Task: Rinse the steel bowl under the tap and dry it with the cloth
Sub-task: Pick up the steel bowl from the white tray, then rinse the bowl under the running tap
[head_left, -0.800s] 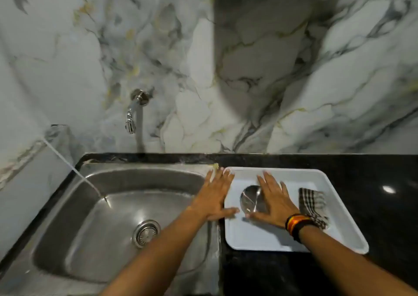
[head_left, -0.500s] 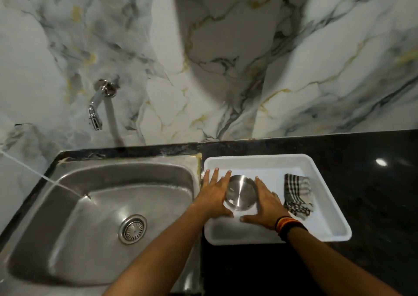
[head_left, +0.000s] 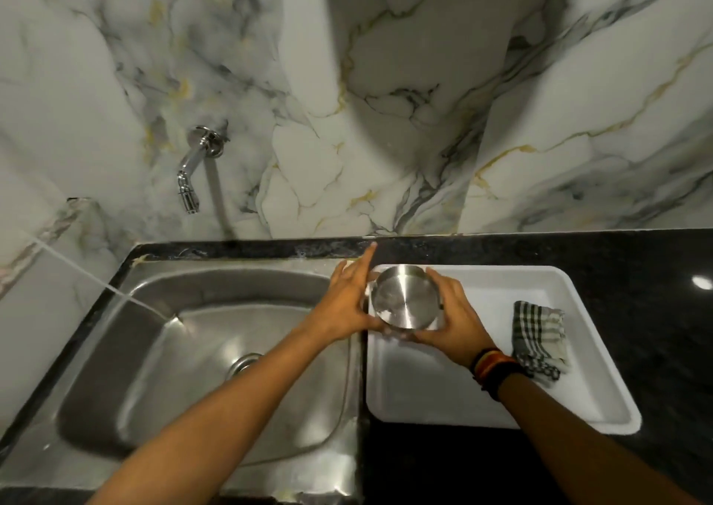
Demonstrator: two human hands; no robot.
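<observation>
Over the white tray's [head_left: 571,350] left end: steel bowl [head_left: 406,300] clasped between left hand [head_left: 347,303] and right hand [head_left: 455,319]. Cloth [head_left: 538,340] lies alongside. Risk: smooth steel slipping during transfer toward tap [head_left: 191,176], clattering into sink [head_left: 127,350].

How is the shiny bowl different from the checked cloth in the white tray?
The steel bowl is round, hard and shiny; the checked cloth is soft, folded and patterned in dark and pale squares. The bowl is held between the left hand and right hand; the cloth lies untouched. The bowl is at the tray's left end, the cloth on its right side.
</observation>
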